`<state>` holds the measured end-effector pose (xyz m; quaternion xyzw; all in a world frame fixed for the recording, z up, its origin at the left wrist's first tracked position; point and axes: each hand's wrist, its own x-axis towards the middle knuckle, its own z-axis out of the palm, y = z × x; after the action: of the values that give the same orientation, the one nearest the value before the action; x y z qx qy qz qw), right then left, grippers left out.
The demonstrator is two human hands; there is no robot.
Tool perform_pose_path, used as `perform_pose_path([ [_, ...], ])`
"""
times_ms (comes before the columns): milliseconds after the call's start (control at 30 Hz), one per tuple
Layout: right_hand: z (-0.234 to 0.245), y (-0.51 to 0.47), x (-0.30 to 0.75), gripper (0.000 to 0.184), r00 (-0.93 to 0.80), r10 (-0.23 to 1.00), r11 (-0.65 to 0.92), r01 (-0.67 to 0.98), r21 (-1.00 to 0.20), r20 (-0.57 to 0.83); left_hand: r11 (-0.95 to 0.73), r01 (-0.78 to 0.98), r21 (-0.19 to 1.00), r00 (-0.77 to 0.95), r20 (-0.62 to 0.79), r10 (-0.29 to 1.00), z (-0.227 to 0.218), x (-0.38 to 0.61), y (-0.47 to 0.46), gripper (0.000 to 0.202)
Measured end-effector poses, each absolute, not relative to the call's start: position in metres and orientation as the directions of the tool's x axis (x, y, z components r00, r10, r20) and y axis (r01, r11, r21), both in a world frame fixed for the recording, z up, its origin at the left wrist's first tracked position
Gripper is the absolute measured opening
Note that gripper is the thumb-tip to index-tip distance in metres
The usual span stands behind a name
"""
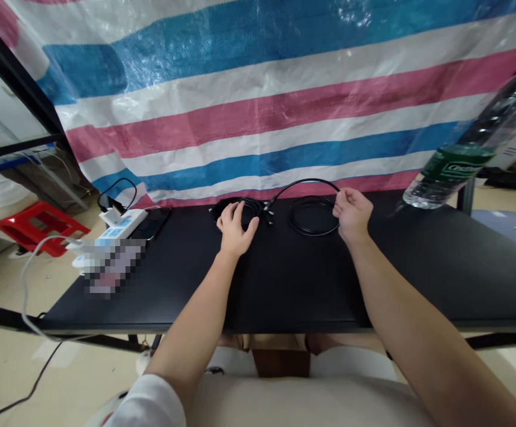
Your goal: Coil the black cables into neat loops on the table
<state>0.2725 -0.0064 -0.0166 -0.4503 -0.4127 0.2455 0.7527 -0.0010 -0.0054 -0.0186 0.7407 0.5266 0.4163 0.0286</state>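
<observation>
My left hand (235, 230) rests with its fingers apart on a coil of black cable (257, 206) at the back of the black tabletop. To the right, my right hand (353, 214) pinches a black cable (308, 180) between thumb and fingers. This cable arches from the pinch over to the left, to the small plugs (268, 211) at the first coil's right edge. Beneath the arch lies a second loop of black cable (314, 234), flat on the table, its right side close by my right hand. The left coil is partly covered by my left fingers.
A white power strip (127, 224) with plugs and a dark phone (156, 223) lie at the left. A large water bottle (451, 163) stands at the back right. Behind the table (293, 284) hangs a striped plastic sheet (258, 118). A red stool (40, 225) is beyond the left edge.
</observation>
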Motion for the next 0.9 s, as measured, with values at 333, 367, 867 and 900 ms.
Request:
perform_pose_path([
  [333, 0.006, -0.028, 0.242, 0.032, 0.201, 0.919, 0.382, -0.24, -0.893, 0.339, -0.619, 0.501, 0.605, 0.361, 0.504, 0.785, -0.017, 0.026, -0.018, 0.036],
  [367, 0.007, -0.028, 0.24, 0.033, 0.191, 0.924, 0.371, -0.242, -0.897, 0.331, -0.614, 0.441, 0.655, 0.339, 0.512, 0.789, -0.016, 0.026, -0.018, 0.035],
  [867, -0.005, -0.011, 0.266, 0.067, 0.532, 0.823, 0.288, -0.093, -0.953, 0.197, -0.139, -0.335, 0.932, 0.174, 0.206, 0.963, 0.004, 0.017, -0.013, 0.033],
  [900, -0.007, -0.011, 0.275, 0.068, 0.56, 0.811, 0.278, -0.111, -0.954, 0.171, -0.104, -0.382, 0.918, 0.173, 0.181, 0.968, 0.006, 0.013, -0.012, 0.042],
])
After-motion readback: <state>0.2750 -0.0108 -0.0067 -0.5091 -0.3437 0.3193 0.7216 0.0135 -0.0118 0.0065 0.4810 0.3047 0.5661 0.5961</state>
